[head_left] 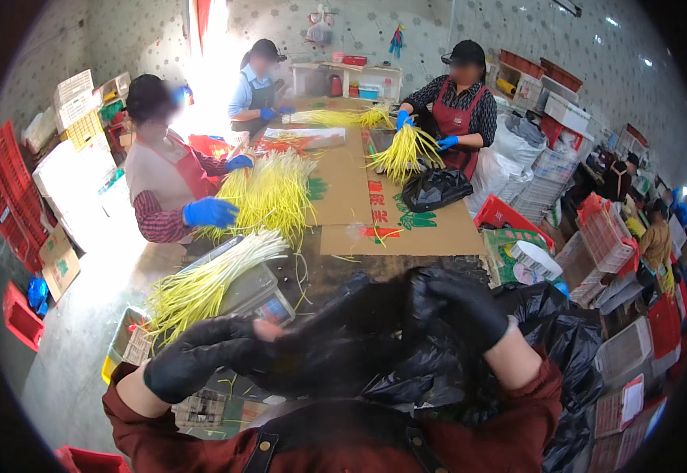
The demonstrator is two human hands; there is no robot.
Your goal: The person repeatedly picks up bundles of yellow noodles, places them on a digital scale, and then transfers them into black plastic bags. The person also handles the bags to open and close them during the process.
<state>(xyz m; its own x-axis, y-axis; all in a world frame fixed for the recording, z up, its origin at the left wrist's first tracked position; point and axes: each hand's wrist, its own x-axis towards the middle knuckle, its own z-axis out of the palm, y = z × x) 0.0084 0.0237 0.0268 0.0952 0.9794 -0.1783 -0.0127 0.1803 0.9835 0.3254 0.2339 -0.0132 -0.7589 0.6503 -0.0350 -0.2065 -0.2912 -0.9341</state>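
Observation:
My left hand (207,352) and my right hand (462,304) wear black gloves, and bare skin shows at a fingertip of the left glove. Between them they hold up a black plastic bag (343,337), blurred and spread in front of my chest. Its folds hide the fingertips and part of the table. Beyond my left hand, a bunch of yellow chives (219,278) with white ends lies across a grey plastic tray (255,295). More black plastic (562,337) hangs in folds beside my right forearm.
Three people in blue gloves work around the table, handling yellow chives (266,195). Printed cardboard sheets (343,201) cover its middle. A roll of white tape (536,260) rests on a green sack (503,251) at right. Stacked crates (604,236) and a red crate (21,313) stand around.

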